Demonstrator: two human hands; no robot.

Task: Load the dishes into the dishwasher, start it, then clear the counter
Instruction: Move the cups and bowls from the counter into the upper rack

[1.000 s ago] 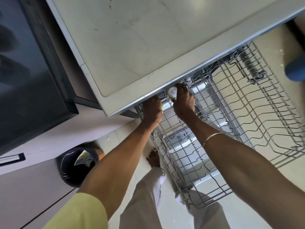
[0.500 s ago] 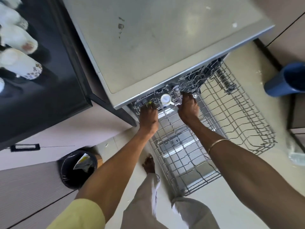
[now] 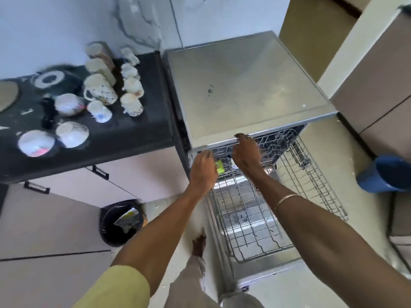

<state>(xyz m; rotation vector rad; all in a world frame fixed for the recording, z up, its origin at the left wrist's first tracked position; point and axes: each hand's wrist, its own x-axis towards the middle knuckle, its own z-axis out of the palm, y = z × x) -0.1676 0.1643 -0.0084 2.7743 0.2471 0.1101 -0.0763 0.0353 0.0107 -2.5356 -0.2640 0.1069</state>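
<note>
The steel dishwasher (image 3: 244, 85) stands open, with its lower wire rack (image 3: 311, 196) pulled out over the floor. Below the top's front edge, the upper rack (image 3: 278, 143) shows a green item (image 3: 219, 166) and a bit of white. My left hand (image 3: 203, 172) hovers at that rack's left front, fingers loose and holding nothing. My right hand (image 3: 245, 154) is over the rack's front, fingertips up at the top's edge, with nothing visible in it. Several white cups (image 3: 102, 90) and bowls (image 3: 72, 134) sit upside down on the black counter (image 3: 133, 141) to the left.
A black trash bin (image 3: 121, 221) with paper in it stands on the floor below the counter. A blue bucket (image 3: 382, 174) sits on the floor to the right of the rack. Beige cabinets (image 3: 378, 85) close in the right side. My foot (image 3: 199, 243) is beside the open door.
The view has pulled back and up, so the counter with cups now shows. Both hands have come up off the upper rack's front, where they rested beside a white cup.
</note>
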